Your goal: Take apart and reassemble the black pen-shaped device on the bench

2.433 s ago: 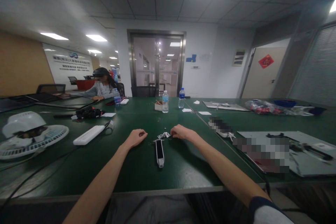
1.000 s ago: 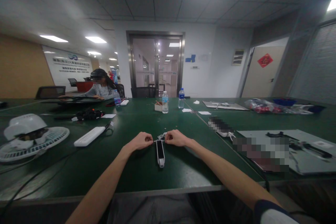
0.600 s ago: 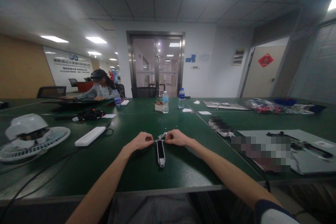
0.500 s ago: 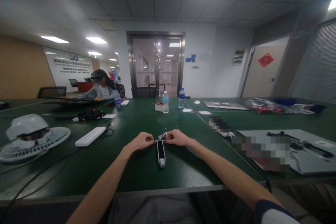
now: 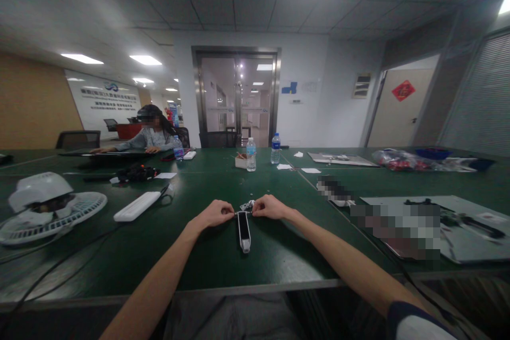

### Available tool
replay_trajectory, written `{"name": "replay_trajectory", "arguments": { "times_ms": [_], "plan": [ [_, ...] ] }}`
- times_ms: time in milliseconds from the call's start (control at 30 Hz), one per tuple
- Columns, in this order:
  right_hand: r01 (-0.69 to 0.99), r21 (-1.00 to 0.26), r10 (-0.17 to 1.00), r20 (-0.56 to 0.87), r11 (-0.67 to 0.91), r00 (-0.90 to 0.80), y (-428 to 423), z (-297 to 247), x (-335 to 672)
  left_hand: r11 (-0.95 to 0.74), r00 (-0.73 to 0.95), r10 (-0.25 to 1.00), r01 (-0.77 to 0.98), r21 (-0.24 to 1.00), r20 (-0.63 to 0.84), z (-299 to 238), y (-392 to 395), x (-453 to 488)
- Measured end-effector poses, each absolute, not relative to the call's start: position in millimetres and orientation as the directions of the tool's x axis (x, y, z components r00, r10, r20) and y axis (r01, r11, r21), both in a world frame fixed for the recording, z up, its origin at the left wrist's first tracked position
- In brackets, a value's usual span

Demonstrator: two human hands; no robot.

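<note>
A slim white housing with a dark inside (image 5: 244, 232) lies lengthwise on the green table in front of me. Just beyond its far end is a cluster of small white-and-black parts (image 5: 247, 205). On the left of that end, my left hand (image 5: 218, 214) is closed, thumb and fingertips pinched together. My right hand (image 5: 271, 208) pinches on the opposite side, against the small parts. Whatever sits between the fingertips of either hand is too small to make out.
A white power strip (image 5: 137, 207) and a partly opened white fan-like device (image 5: 51, 207) lie to the left. Water bottles (image 5: 251, 155) and a small box (image 5: 240, 161) stand ahead. A grey board with parts (image 5: 446, 255) lies right. Across the table sits a person (image 5: 153, 133).
Both hands stay in nearly the same place beside the housing's far end, with at most a tiny shift of the fingers. The housing has not visibly moved.
</note>
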State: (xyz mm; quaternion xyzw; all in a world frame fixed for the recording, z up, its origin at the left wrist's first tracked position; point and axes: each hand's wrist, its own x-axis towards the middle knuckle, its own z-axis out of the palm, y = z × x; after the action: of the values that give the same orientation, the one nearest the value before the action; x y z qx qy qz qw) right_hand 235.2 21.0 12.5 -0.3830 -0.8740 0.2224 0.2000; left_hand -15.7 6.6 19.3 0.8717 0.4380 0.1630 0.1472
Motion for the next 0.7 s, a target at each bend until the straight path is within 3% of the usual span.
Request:
{"name": "replay_trajectory", "arguments": {
  "times_ms": [700],
  "plan": [
    [0.571, -0.529, 0.759, 0.258, 0.628, -0.597, 16.6, 13.7, 230.5, -0.568, 0.556, 0.817, 0.727, 0.387, 0.154, 25.8, -0.8, -11.1]
  ]
}}
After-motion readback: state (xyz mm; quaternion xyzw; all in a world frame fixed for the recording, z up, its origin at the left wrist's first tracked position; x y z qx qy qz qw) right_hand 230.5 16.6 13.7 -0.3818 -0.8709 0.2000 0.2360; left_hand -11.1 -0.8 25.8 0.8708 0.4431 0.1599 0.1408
